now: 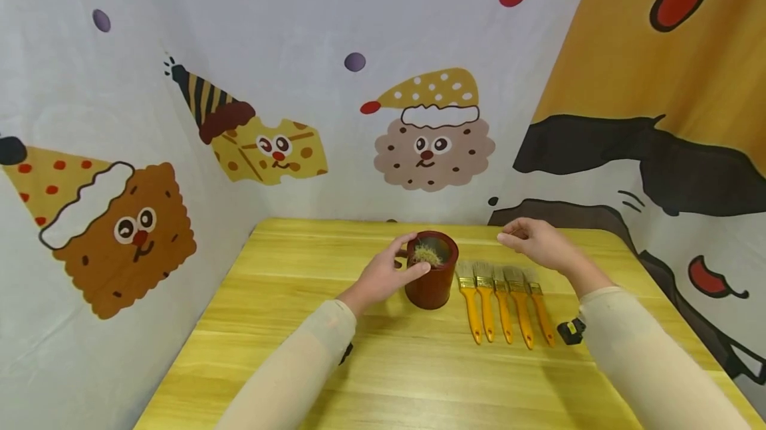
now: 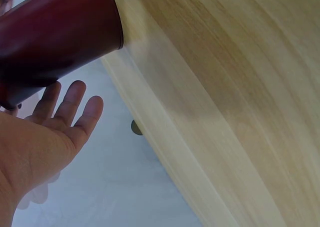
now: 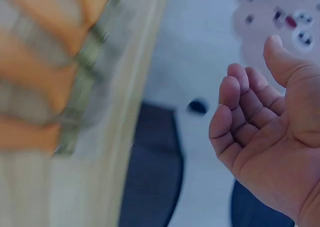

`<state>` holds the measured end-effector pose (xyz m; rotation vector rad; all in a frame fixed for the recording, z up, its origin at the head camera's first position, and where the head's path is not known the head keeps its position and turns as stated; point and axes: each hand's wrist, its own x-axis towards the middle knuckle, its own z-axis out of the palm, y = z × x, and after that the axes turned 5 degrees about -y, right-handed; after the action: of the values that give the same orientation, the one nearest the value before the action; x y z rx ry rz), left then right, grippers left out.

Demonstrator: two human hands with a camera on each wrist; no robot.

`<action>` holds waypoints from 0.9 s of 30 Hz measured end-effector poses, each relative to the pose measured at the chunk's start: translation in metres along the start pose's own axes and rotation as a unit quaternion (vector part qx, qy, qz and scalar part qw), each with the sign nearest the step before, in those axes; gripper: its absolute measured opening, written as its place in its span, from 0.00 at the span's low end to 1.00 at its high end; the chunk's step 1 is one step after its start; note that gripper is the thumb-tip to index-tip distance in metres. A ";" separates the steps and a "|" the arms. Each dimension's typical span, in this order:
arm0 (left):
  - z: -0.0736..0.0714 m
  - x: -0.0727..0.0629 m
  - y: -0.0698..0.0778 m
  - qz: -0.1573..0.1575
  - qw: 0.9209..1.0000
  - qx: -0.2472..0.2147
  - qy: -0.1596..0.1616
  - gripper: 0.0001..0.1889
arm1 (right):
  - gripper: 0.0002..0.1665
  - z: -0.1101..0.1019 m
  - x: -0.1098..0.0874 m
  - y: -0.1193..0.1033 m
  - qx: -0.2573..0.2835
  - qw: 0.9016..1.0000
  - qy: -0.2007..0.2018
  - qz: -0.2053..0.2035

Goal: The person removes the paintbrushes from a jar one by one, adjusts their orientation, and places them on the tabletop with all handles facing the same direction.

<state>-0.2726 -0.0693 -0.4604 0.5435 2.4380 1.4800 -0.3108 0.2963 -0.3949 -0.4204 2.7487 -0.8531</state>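
A dark red mug (image 1: pixel 432 290) with a side handle stands on the table, and a yellowish-green bristly clump (image 1: pixel 428 254) shows at its mouth. My left hand (image 1: pixel 389 274) is at the handle side, its thumb across the near rim and its forefinger by the far rim. In the left wrist view, the other fingers (image 2: pixel 70 109) extend loosely beside the mug (image 2: pixel 60 29). Above the table's far right side, my right hand (image 1: pixel 535 242) is raised with loosely bent fingers and nothing in it. Several paintbrushes (image 1: pixel 503 310) with orange handles lie in a row below it, bristles toward the far edge.
The light wooden table (image 1: pixel 299 270) meets a cartoon-printed cloth (image 1: pixel 323 18) at its back and sides. A small black device (image 1: pixel 571 331) is at my right sleeve. The brushes lie just right of the mug.
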 end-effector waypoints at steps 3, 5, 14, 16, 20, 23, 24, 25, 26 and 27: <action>0.000 0.000 -0.001 -0.002 1.000 0.002 0.000 0.41 | 0.32 0.005 0.002 -0.027 -0.003 0.999 0.018 -0.034; 0.000 0.000 -0.001 -0.006 1.000 0.004 0.002 0.41 | 0.29 0.010 0.004 -0.043 -0.005 0.998 0.029 -0.054; 0.000 0.000 0.002 -0.017 1.000 0.004 0.000 0.41 | 0.17 0.034 0.011 -0.084 -0.038 0.989 0.028 -0.140; 0.000 0.000 0.003 -0.016 1.000 0.003 -0.001 0.41 | 0.17 0.038 0.012 -0.087 -0.043 0.988 0.017 -0.149; 0.000 -0.001 0.004 -0.014 1.000 0.006 -0.003 0.42 | 0.17 0.048 0.014 -0.091 -0.058 0.984 -0.013 -0.165; 0.000 -0.001 0.003 -0.015 1.000 0.010 -0.003 0.42 | 0.18 0.054 0.016 -0.093 -0.063 0.982 -0.043 -0.173; 0.000 -0.001 0.003 -0.015 1.000 0.011 -0.003 0.42 | 0.19 0.056 0.016 -0.093 -0.063 0.981 -0.053 -0.174; 0.000 -0.001 0.003 -0.015 1.000 0.011 -0.003 0.42 | 0.20 0.057 0.016 -0.094 -0.061 0.981 -0.063 -0.174; 0.000 -0.001 0.003 -0.015 1.000 0.011 -0.003 0.41 | 0.21 0.058 0.016 -0.095 -0.059 0.980 -0.072 -0.175; 0.000 -0.001 0.003 -0.015 1.000 0.012 -0.003 0.41 | 0.21 0.060 0.015 -0.096 -0.058 0.979 -0.081 -0.176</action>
<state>-0.2715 -0.0680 -0.4577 0.5138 2.4521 1.4377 -0.2878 0.1848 -0.3891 -0.9765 2.6195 -0.6972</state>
